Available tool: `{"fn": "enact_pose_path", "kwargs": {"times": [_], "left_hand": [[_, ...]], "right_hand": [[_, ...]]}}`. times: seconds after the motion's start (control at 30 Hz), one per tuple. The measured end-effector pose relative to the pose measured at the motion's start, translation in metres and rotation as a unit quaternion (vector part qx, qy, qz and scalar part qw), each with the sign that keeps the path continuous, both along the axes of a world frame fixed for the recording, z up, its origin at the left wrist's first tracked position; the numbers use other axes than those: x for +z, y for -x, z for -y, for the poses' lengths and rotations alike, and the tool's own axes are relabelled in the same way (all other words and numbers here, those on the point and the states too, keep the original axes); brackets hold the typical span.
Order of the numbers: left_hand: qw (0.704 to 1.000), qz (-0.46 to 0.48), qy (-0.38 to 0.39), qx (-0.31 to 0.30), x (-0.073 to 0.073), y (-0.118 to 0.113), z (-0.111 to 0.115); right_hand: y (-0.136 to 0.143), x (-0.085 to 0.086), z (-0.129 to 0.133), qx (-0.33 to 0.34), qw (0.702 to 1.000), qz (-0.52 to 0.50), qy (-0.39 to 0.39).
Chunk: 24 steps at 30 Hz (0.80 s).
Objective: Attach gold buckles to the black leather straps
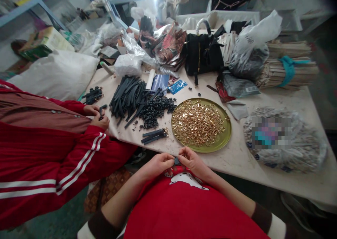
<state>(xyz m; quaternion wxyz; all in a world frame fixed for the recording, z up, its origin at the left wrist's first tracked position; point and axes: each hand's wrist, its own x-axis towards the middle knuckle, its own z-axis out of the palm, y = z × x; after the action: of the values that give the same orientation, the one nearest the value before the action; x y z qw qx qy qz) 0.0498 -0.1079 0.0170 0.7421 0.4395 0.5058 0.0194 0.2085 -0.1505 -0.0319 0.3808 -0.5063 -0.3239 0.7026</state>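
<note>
In front of my lap, just off the table edge, my left hand (pixel 165 162) and my right hand (pixel 187 158) pinch a short dark strap (pixel 176 160) between them. Most of the strap is covered by my fingers. Closest beyond my hands is a round gold-coloured tray (pixel 225 140) heaped with small gold buckles (pixel 197 123). To its left lie a few finished-looking dark straps with gold buckles (pixel 154 136). Behind those are a pile of small black loops (pixel 155 110) and a bundle of long dark strips (pixel 126 95).
At left, a co-worker's hands (pixel 98 116) hold a dark piece beside more buckled straps (pixel 93 95). A black handbag (pixel 204 54) stands at the back. Plastic bags (pixel 286 140) and tied strip bundles (pixel 286 66) occupy the table's right side.
</note>
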Motion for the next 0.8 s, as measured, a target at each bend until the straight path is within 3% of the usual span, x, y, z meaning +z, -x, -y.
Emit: {"fn": "enact_pose_path", "kwargs": {"times": [0.1,0.2,0.4,0.53,0.63,0.8], "left_hand": [[0.999,0.035,0.023,0.008,-0.002,-0.001,0.002],[0.998,0.062,0.003,-0.025,0.0,-0.003,0.003],[0.994,0.019,-0.06,-0.085,0.006,-0.016,0.003],[0.996,0.013,-0.035,-0.081,0.005,-0.024,0.003],[0.998,0.017,-0.002,-0.065,0.002,-0.024,0.005],[0.995,0.036,0.013,-0.095,0.001,-0.016,0.005]], "right_hand": [[-0.005,0.004,0.004,0.039,0.999,-0.006,-0.024],[-0.013,0.009,0.008,0.073,0.996,0.03,-0.043],[-0.017,0.006,0.011,0.032,0.999,0.035,-0.023],[-0.016,0.006,0.016,0.017,0.984,0.131,-0.118],[-0.019,0.007,0.019,0.052,0.97,0.176,-0.158],[-0.022,0.007,0.02,0.125,0.963,0.175,-0.161]]}}
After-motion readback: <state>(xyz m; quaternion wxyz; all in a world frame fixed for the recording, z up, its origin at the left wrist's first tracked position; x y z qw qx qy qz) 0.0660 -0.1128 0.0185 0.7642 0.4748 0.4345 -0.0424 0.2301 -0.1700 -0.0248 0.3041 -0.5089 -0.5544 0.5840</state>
